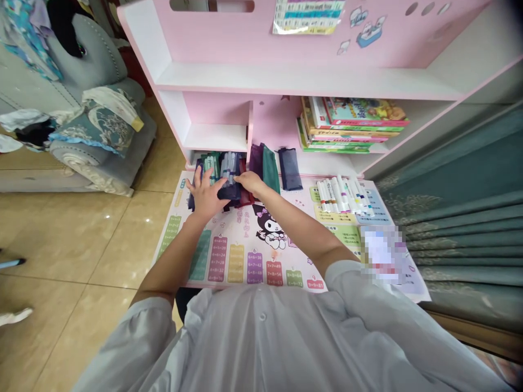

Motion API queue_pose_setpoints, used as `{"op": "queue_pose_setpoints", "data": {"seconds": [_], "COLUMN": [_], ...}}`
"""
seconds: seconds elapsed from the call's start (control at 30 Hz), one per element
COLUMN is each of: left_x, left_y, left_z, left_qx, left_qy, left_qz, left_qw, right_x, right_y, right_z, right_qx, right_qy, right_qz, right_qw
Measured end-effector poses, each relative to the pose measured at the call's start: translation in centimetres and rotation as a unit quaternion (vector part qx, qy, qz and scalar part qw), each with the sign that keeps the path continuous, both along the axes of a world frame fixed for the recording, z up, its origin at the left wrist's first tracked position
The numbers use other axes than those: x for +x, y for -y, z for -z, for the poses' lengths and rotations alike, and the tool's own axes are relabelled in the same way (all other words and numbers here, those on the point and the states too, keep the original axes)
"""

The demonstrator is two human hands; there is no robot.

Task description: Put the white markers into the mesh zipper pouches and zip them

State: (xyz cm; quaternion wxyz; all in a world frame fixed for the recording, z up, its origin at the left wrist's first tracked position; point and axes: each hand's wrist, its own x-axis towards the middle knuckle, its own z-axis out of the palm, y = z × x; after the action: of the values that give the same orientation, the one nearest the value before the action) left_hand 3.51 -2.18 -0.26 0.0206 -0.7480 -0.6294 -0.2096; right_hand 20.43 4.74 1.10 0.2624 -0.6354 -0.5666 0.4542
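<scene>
My left hand [205, 193] lies flat with fingers spread on a dark marker case [231, 188] at the back of the pink desk [229, 250]. My right hand [250, 181] rests on the same case, fingers curled over its right edge. The case holds a row of grey and green markers [223, 163] that stand up behind my fingers. To the right of my hand stand a purple pouch [256, 160], a green pouch [270, 167] and a dark blue pouch [290, 169].
A loose row of white markers [342, 193] lies on the printed desk mat to the right. Stacked books [351, 122] fill the shelf above. A teal curtain [461, 218] hangs at right. A sofa with cushions [98, 120] stands at left on the tiled floor.
</scene>
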Motion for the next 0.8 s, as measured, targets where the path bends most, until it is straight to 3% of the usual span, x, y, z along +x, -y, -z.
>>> {"op": "queue_pose_setpoints", "data": {"seconds": [0.17, 0.4, 0.8], "left_x": [0.8, 1.7, 1.9], "left_y": [-0.4, -0.1, 0.4], "left_z": [0.9, 1.1, 1.9], "left_qx": [-0.016, -0.033, -0.049], "left_qy": [-0.001, -0.018, -0.013], "left_qz": [0.015, 0.04, 0.022], "left_qw": [1.0, 0.998, 0.998], "right_x": [-0.1, -0.7, 0.2], "right_y": [-0.2, 0.6, 1.1], "right_z": [0.1, 0.2, 1.0], "right_qx": [0.037, 0.114, 0.137], "right_qy": [0.133, 0.232, 0.252], "right_qz": [-0.003, -0.008, -0.027], "right_qw": [0.99, 0.966, 0.958]}}
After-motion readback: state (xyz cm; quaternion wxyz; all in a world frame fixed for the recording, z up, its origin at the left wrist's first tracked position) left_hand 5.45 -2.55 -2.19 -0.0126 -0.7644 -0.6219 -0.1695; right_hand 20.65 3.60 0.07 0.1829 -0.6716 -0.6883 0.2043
